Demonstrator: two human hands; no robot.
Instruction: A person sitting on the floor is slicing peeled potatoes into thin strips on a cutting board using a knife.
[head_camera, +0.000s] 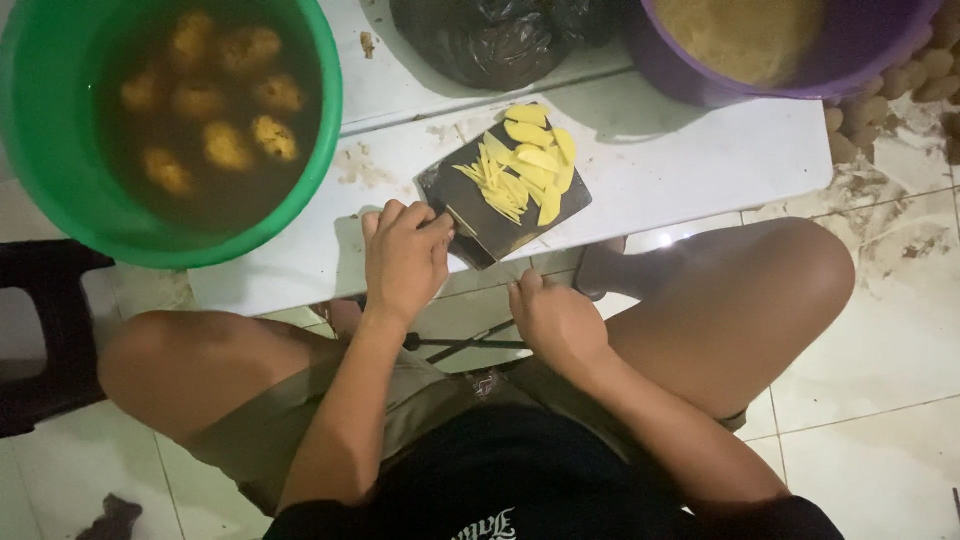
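Single head-worn view, looking steeply down from above the seated person's lap, facing forward over the knees. Close range: the near edge of the low white board (700, 160) crosses mid-frame; its far edge is cut off at the top. Floor tiles (880, 330) fill the right side. No second view overlaps.

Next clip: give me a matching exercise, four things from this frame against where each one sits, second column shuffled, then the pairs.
Things:
1. green bucket
2. purple tub
3. cut yellow strips
4. left hand

Places:
A. on the dark cutting board
B. top right, at the far end of the white board
C. gripping the dark board's near left corner
D. top left, holding murky water and peeled potatoes

Pairs: 1-D, 2-B, 3-A, 4-C
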